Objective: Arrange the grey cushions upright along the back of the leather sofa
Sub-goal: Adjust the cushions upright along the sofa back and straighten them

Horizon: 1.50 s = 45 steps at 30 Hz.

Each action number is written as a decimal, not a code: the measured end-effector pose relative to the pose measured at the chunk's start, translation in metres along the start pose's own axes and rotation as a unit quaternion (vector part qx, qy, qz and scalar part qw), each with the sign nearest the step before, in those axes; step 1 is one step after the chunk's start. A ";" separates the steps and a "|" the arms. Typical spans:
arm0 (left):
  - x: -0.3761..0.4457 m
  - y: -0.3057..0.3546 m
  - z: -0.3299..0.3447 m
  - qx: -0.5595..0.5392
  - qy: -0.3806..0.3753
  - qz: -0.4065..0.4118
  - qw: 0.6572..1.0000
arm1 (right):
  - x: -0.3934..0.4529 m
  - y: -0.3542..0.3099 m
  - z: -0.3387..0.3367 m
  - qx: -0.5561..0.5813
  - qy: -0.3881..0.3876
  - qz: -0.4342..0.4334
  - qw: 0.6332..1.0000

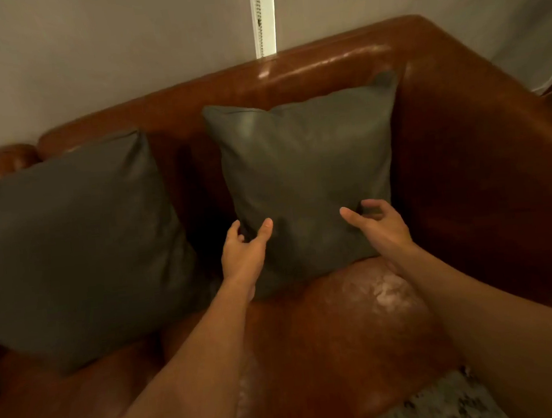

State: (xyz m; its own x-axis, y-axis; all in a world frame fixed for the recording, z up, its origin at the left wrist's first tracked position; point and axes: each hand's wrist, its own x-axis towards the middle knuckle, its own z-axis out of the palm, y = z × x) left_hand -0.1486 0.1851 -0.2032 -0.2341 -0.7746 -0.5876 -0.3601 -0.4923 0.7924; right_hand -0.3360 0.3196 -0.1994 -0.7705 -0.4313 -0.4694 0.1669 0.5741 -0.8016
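Where the brown leather sofa (466, 173) turns into its corner, a grey cushion (305, 172) stands upright, its back leaning on the sofa's backrest and its lower edge resting on the seat. Both bare hands reach toward the lower part of this cushion. At about seven o'clock on the cushion's face, the left hand (243, 249) is spread loosely, thumb lying against the front of the fabric and the other fingers curled near the cushion's left edge; it clasps nothing firmly, though whether the fingertips press the fabric I cannot tell. At about five o'clock on the same face, the right hand (379, 229) is likewise loose and unclenched, thumb and forefinger apart, hovering at or just touching the cushion near its lower right corner. A second grey cushion (69, 245) sits toward nine o'clock from the first, also propped against the backrest but tilted, its top leaning back and its lower corner pushed forward on the seat. A dark gap of sofa leather separates the two cushions. The seat in front, toward six o'clock, shows a pale worn patch (384, 294). Behind the backrest, at twelve o'clock, hangs a light curtain with a bright vertical strip (262, 14) between its panels. A patterned rug (442, 405) shows at the lower edge.
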 end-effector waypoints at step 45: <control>0.076 0.028 0.098 -0.027 -0.066 0.002 0.997 | 0.132 0.023 -0.090 0.164 -0.013 0.002 0.986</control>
State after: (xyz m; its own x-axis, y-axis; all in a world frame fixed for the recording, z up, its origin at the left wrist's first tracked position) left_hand -0.2649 0.1515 -0.2419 -0.3530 -0.7200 -0.5975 -0.3107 -0.5122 0.8007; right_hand -0.4890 0.3386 -0.2463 -0.7541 -0.4504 -0.4780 0.3626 0.3213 -0.8748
